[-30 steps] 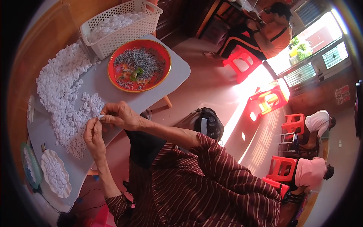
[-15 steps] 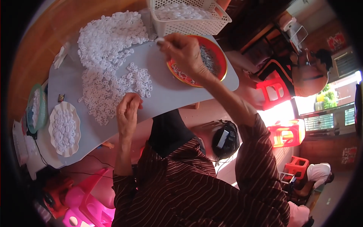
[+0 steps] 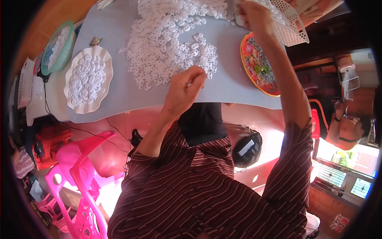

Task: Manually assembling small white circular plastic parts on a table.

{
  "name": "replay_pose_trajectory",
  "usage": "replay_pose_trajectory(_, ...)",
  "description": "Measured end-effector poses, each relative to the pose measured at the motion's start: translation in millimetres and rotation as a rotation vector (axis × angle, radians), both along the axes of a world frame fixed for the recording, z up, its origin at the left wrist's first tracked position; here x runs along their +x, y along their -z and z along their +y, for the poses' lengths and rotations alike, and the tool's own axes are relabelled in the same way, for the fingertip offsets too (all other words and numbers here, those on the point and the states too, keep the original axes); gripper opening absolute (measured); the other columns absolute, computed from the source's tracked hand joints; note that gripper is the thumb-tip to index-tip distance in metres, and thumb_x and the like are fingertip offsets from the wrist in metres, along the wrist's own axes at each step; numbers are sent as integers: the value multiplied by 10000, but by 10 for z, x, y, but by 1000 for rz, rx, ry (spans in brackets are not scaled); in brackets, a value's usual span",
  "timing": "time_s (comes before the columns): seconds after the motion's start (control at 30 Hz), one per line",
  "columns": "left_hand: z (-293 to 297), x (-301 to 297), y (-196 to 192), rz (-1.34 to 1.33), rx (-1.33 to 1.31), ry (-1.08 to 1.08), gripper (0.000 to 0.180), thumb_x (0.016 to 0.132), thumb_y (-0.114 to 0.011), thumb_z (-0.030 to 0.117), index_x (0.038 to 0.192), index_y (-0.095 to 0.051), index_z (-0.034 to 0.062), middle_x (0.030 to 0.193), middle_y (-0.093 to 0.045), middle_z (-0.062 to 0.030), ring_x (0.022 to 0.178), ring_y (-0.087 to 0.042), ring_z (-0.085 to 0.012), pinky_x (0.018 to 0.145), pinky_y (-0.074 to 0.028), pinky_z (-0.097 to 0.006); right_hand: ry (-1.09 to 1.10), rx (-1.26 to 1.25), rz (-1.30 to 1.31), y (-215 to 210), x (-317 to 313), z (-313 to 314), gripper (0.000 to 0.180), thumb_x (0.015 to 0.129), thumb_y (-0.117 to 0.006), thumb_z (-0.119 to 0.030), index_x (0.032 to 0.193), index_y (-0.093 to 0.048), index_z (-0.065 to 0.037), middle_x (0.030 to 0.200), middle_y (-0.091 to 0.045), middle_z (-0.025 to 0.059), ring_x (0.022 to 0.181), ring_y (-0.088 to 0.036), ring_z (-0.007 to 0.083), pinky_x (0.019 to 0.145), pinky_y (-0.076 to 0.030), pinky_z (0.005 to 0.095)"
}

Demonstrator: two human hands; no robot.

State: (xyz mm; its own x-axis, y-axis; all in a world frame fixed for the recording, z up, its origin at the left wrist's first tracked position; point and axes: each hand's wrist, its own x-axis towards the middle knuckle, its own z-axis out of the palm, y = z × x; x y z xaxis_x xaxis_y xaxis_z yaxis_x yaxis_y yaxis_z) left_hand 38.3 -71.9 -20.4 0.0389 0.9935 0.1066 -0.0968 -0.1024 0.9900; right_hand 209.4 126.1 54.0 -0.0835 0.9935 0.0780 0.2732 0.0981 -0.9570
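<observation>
My left hand [image 3: 185, 88] is closed at the table's near edge, thumb against curled fingers. Anything inside it is too small or hidden to name. Just beyond it lies a loose spread of small white oval plastic pieces with holes [image 3: 159, 49], heaped thicker at the far side. My right hand [image 3: 254, 19] reaches to the far right beside a white perforated basket [image 3: 284, 34], its fingers curled together; what they hold I cannot make out. Below that forearm, a round red patterned tray [image 3: 248, 59] contains many small grey metal bits, and a small green item lies there.
A white scalloped dish [image 3: 107, 75] of white pieces stands at the left of the grey table [image 3: 123, 99]. Beyond it is a green basket [image 3: 67, 49]. A pink plastic chair [image 3: 81, 171] and a black bag [image 3: 247, 147] are below. Another person [image 3: 344, 131] sits at the right.
The view has swung left, so the table appears farther right and higher. My right hand has moved from above the red tray toward the white basket. My left hand remains closed near the pieces.
</observation>
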Motion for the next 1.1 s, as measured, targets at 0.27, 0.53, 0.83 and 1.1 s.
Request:
replay_pose_trajectory(0.27, 19, 9, -89, 70, -9, 20, 118, 872, -513, 89, 811, -526, -11, 622, -474, -33, 579, -429, -82, 527, -372, -247, -473, 679, -634, 571, -626, -32, 176, 763, -578, -112, 895, -674, -47, 819, -649, 166, 757, -620, 338, 742, -496, 389)
replay_pose_trajectory(0.53, -3, -10, -37, 82, 30, 8, 126, 870, -514, 97, 815, -523, -16, 623, -479, -57, 583, -448, -102, 549, -391, -259, -641, 653, -702, 492, -692, -246, 155, 760, -608, -87, 896, -669, -42, 764, -664, 117, 673, -635, 206, 651, -494, 305)
replay_pose_trajectory(0.83, 100, -86, -106, -262, -6, -94, 194, 919, -491, 167, 839, -576, 12, 712, -566, -24, 676, -511, -84, 613, -411, -226, -489, -273, 238, 222, -516, -964, 208, 894, -592, -194, 962, -639, -4, 742, -587, 1, 657, -524, 69, 610, -455, 204)
replay_pose_trajectory(1.1, 54, -17, -137, -54, 236, -229, 133, 897, -562, 119, 935, -546, -7, 782, -568, -31, 700, -544, -84, 645, -447, -218, -397, -305, 508, 400, -378, -1341, 212, 855, -647, -211, 900, -644, -4, 718, -596, 15, 621, -530, 73, 565, -444, 200)
